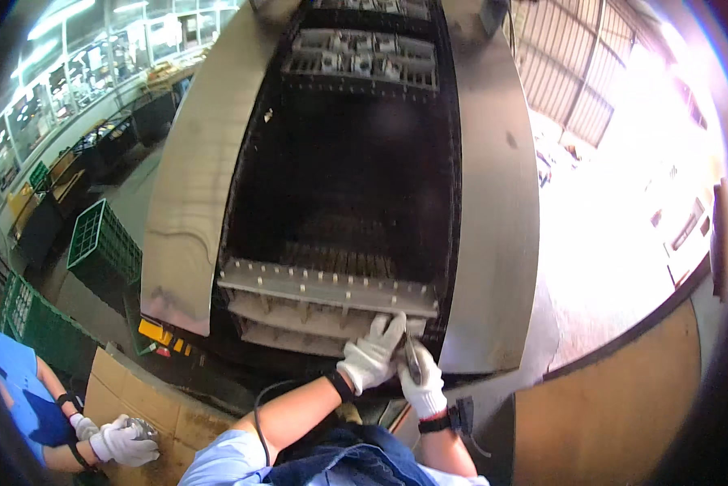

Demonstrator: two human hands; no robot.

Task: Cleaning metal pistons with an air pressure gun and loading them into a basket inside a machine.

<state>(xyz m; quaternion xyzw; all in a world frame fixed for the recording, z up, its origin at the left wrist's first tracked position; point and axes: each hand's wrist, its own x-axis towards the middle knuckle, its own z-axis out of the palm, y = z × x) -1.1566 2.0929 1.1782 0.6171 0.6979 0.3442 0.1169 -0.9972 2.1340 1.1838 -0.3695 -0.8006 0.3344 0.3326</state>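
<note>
My left hand (369, 360), in a white glove, reaches to the right end of a slatted metal carrier (331, 292). Its fingers are stretched out and somewhat apart, with the tips at the carrier's lower edge. Close beside it, my right hand (424, 389), also gloved in white, is closed around a grey, oblong metal piece (414, 361). That piece stands up between the two hands, and its exact kind is not clear. Both wrists wear black bands. The carrier spans the near end of a dark conveyor bed (347, 170), with pocket-like compartments on its front.
Broad metal side panels (198, 194) flank the conveyor; another carrier with metal parts (360, 61) lies farther along. At left stand green crates (104, 243). A co-worker's gloved hands (125, 441) hold a metal part over cardboard (129, 389). A brown board (607, 397) lies at right.
</note>
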